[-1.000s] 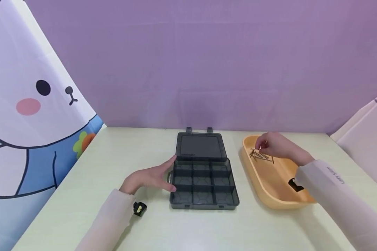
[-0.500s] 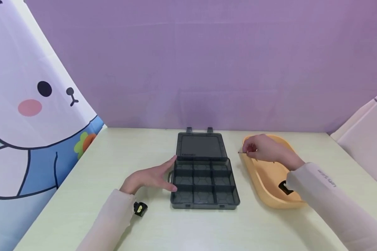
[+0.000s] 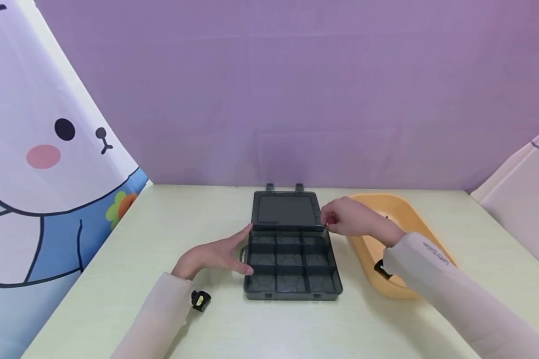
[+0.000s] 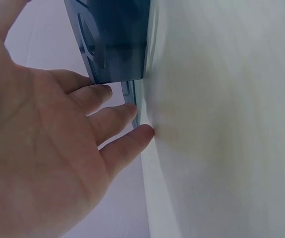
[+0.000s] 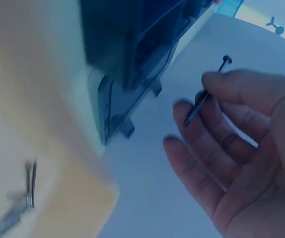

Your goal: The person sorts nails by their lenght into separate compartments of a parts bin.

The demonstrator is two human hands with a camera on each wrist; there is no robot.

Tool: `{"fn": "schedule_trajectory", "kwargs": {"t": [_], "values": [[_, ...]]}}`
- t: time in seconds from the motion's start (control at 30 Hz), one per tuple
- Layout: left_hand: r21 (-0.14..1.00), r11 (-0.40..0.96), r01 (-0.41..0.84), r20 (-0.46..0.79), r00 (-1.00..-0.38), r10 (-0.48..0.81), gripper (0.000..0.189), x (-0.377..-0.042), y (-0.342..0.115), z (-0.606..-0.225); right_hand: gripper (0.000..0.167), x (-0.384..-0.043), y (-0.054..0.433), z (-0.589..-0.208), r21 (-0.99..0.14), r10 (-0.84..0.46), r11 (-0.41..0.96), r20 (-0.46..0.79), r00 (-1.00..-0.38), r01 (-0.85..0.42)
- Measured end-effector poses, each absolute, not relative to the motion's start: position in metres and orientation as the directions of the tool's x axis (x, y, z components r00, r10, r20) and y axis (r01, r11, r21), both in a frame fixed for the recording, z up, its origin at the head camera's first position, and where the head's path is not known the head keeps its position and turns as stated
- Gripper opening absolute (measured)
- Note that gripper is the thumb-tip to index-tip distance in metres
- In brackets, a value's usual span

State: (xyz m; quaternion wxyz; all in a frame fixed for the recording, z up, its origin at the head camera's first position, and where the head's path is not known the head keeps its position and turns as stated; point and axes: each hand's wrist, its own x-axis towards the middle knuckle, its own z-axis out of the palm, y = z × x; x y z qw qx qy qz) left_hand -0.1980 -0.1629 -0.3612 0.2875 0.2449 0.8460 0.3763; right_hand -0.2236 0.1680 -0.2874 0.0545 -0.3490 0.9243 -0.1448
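Purple cloth [image 3: 341, 99] fills the top of the frame behind a pale table [image 3: 292, 329], and over at the far left there's a big cartoon animal [image 3: 45, 134] with a pink cheek! Lower left of centre now, the left hand [image 3: 215, 254]: fingers stretched and spread, thumb and forefinger along the box's left edge, gripping nothing. Dead centre, the dark compartment box [image 3: 292, 296], three rows of three, its lid [image 3: 287, 209] folded back flat behind it. Just right of centre, the right hand [image 3: 350, 217] hangs by the corner where lid meets box, and look at the right-wrist view: a slim dark nail [image 5: 203, 96] pinched between thumb and fingertips, slanting across, head uppermost! Right of that, the orange tray [image 3: 395, 293], partly hidden under the right forearm, with more nails [image 5: 31, 183] blurred at the lower left of that wrist view.
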Motion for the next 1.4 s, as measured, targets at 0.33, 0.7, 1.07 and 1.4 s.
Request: {"fn": "schedule_trajectory", "kwargs": {"t": [0.33,0.7,1.07,1.4], "values": [[0.781,0.592,0.197,-0.298,-0.716,0.631,0.113,-0.197,-0.164,-0.361,0.009,-0.236,0.153,-0.293,-0.349,-0.692,0.683,-0.029,-0.721,-0.642],[0.774,0.602,0.199,-0.301,-0.721,0.625,0.111,-0.198,-0.163,-0.362,0.007,-0.241,0.149,-0.304,-0.391,-0.664,0.712,-0.105,-0.74,-0.583],[0.773,0.61,0.174,-0.319,-0.724,0.611,0.112,-0.199,-0.162,-0.362,0.005,-0.238,0.147,-0.308,-0.399,-0.643,0.736,-0.158,-0.749,-0.547],[0.779,0.6,0.179,-0.31,-0.723,0.618,0.113,-0.198,-0.163,-0.361,0.006,-0.241,0.148,-0.312,-0.398,-0.648,0.732,-0.159,-0.744,-0.553]]}}
